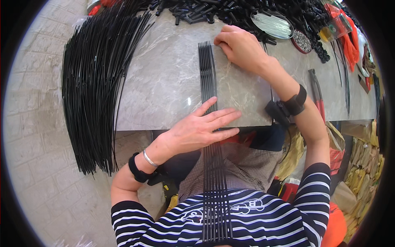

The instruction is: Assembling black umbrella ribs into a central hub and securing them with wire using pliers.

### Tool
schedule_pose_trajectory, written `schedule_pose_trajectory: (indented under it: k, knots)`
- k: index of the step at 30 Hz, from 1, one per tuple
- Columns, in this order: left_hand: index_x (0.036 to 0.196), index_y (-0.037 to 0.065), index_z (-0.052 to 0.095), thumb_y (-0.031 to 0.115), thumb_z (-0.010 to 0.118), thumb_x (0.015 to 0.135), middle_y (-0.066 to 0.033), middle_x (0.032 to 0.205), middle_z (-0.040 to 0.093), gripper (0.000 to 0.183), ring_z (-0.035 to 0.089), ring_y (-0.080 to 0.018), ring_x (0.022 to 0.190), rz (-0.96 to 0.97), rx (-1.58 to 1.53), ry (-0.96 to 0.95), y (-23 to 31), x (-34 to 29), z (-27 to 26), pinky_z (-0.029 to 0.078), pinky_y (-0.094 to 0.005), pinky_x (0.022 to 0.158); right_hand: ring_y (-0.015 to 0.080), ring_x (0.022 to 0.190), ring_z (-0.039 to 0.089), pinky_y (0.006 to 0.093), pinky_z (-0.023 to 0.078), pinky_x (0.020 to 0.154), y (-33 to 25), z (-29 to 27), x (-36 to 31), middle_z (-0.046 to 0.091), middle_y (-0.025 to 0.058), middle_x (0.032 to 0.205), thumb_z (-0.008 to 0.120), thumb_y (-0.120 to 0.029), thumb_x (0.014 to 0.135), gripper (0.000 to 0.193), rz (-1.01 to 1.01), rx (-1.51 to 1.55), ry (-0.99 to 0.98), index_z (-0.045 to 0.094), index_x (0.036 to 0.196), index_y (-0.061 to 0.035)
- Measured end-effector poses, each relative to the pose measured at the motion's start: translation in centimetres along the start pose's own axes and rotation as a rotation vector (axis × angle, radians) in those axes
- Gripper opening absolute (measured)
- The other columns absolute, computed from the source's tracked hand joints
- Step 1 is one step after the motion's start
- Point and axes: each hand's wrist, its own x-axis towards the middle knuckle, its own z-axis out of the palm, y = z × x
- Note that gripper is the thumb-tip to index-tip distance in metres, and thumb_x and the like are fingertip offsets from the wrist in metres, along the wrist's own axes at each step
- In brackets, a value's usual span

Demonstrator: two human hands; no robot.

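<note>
Grey marbled surface (164, 90) is bearing straight, thin black rods (208, 84), near ends overhanging its edge; from afar I'm spreading my left hand (195, 128) across them, seemingly for alignment, my right hand (242, 47) apparently pinching a thin pale strand (210, 44) at their far ends.

I am in what looks like a small workshop, judging by the many like parts kept in bulk. My bench is a grey, marble-patterned table (160, 78): a thick mass of thin black rods (96, 86) spills past its front edge on the left, and a heap of short black pieces (197, 10) covers the far edge. Near it I have a dish of whitish sticks (273, 25) and a dish of tiny metallic-looking bits (302, 42), with a red-handled tool (319, 99) to my right
</note>
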Motion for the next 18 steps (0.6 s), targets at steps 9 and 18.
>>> schedule_pose_trajectory:
  k: [9, 18]
  knots:
    - [0.129, 0.026, 0.053, 0.011, 0.062, 0.075, -0.0035, 0.147, 0.041, 0.057, 0.044, -0.0166, 0.131, -0.014, 0.036, -0.047, 0.2, 0.2, 0.0, 0.023, -0.0479, 0.115, 0.0304, 0.093, 0.057, 0.0403, 0.046, 0.080, 0.5, 0.0, 0.5, 0.060, 0.0098, 0.089, 0.057, 0.000, 0.074, 0.019, -0.111, -0.089, 0.004, 0.067, 0.089, -0.0047]
    - [0.129, 0.026, 0.054, 0.010, 0.062, 0.074, -0.0034, 0.146, 0.041, 0.058, 0.044, -0.0169, 0.131, -0.024, 0.020, -0.055, 0.1, 0.3, -0.2, 0.024, -0.0479, 0.115, 0.0319, 0.092, 0.059, 0.0411, 0.047, 0.081, 0.3, 0.5, 0.9, 0.063, 0.0121, 0.092, 0.053, -0.003, 0.081, 0.015, 0.057, 0.011, -0.078, 0.065, 0.091, -0.0020]
